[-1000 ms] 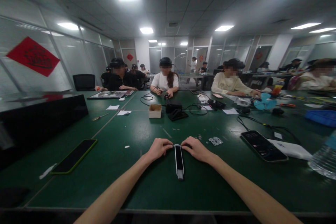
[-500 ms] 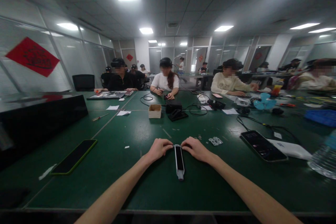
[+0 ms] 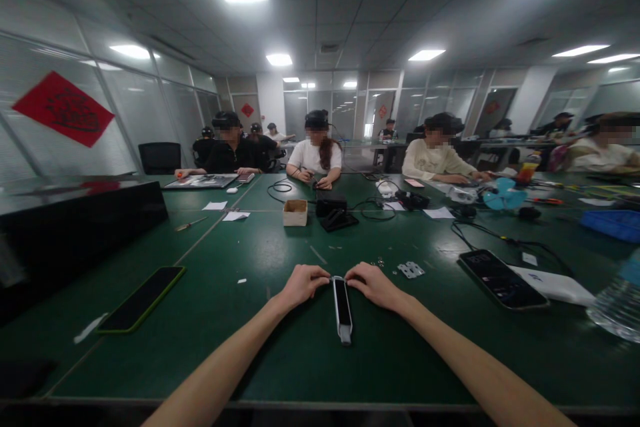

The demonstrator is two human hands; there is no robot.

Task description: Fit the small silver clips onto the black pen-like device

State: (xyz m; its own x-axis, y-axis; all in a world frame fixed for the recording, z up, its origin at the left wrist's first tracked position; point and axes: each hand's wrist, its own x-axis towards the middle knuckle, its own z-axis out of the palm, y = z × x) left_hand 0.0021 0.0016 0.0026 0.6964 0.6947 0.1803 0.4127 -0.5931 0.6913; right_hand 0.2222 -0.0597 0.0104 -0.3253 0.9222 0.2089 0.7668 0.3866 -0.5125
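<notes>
A slim black device with a silver rim point(image 3: 342, 310) lies lengthwise on the green table point(image 3: 280, 360) in front of me. My left hand point(image 3: 303, 283) rests with curled fingers against the far left end of the device. On the other side of that end, my right hand point(image 3: 373, 285) does the same, fingertips pinching it. Both forearms stretch out from the near edge of the table.
A phone in a green case point(image 3: 141, 297) lies at left, another phone point(image 3: 503, 278) on white paper at right, with a water bottle point(image 3: 617, 303) beyond. Small metal parts point(image 3: 411, 269), a cardboard box point(image 3: 295, 211), cables and several seated people are further back.
</notes>
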